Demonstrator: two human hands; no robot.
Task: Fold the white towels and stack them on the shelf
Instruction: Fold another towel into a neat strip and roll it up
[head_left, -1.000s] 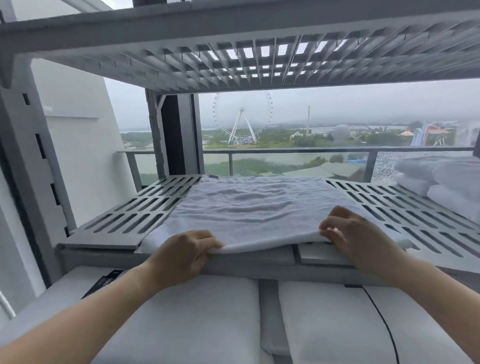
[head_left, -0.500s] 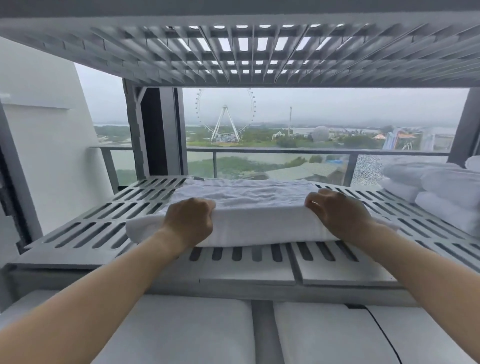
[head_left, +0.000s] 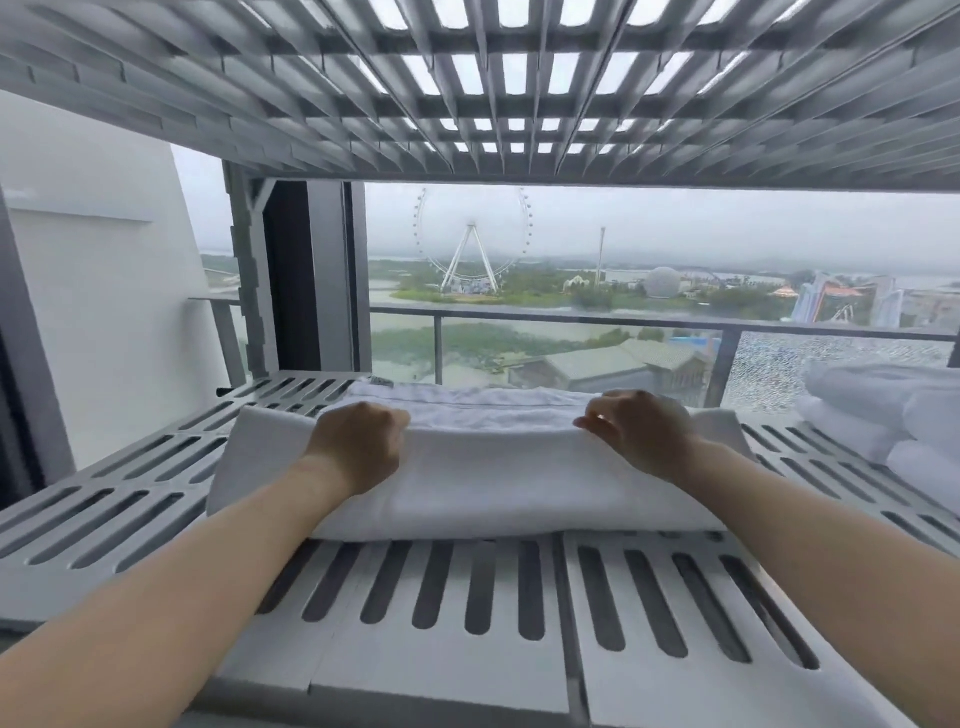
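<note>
Centrally in the frame, the white towel (head_left: 467, 478) lies on the slatted shelf (head_left: 467, 597). Left hand (head_left: 358, 447) and right hand (head_left: 641, 434) both grasp its folded upper edge, fingers curled.

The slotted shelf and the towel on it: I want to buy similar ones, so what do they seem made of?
The shelf looks like matte grey moulded plastic, perhaps painted metal: uniform rounded slots, panel seams. The towel looks like soft white cotton terry: matte, fuzzy surface, plump fold.
</note>
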